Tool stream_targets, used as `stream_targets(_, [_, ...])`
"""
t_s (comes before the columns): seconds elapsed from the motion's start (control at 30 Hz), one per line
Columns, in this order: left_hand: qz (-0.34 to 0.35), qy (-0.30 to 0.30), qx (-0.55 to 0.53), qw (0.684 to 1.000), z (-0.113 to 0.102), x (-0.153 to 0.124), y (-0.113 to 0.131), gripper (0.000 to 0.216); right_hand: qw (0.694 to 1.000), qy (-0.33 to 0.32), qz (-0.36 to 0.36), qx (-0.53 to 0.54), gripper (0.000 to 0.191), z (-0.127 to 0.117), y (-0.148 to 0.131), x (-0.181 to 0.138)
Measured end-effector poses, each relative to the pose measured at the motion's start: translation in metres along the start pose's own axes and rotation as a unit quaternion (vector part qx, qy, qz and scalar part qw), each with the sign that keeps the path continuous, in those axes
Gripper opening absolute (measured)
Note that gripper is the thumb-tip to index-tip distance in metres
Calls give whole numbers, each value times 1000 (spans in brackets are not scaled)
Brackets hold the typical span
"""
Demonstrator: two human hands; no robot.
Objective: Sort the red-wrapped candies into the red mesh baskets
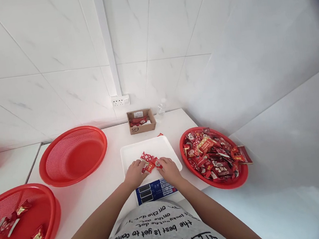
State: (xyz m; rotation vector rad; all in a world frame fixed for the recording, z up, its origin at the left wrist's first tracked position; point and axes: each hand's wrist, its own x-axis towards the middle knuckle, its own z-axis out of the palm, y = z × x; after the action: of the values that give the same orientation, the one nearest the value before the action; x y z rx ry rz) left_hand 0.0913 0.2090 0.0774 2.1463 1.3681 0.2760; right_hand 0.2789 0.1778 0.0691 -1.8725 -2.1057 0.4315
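Note:
Small red wrapped packets (147, 156) lie together over the white tray (130, 150) of a digital weighing scale, between my two hands. My left hand (135, 174) pinches at the left side of this bunch, its fingers curled on a packet. On the other side, my right hand (168, 170) has its fingers closed on a red packet (157, 163) with a round printed mark. Both hands are close together above the tray. The scale's blue keypad panel (149, 192) faces me below my wrists, partly covered by my right forearm.
To the right stands a red basket (184, 158) heaped with red packets. A red basket (48, 168) is at left; another (45, 192), nearer, holds several packets. A small cardboard box (143, 128) with packets and a clear bottle (161, 109) stand by the wall below a socket (120, 100).

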Motion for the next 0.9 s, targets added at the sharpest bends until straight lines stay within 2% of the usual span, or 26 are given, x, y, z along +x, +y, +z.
stream_targets(0.2, [-46,-13,-84,995,-1,4,-6,30,999,-30,8,-24,36,0,-8,4])
stream_targets(0.33, [-116,2,-188,975,-4,-1,-7,27,998,-52,23,-24,35,-1,-8,3])
stream_targets(0.47, [-189,-12,-340,921,-8,-9,-7,22,996,-73,37,-25,37,-3,-5,2])
stream_targets(0.6, [-212,-23,-474,854,-13,-19,-2,23,994,-76,73,-14,43,-4,-2,3])
stream_targets(0.73, [-219,-21,-543,810,-18,-27,7,33,990,-91,109,11,46,-6,-1,2])
stream_targets(0.9, [-225,-11,-604,765,-23,-31,16,35,988,-86,118,54,45,-2,5,-1])
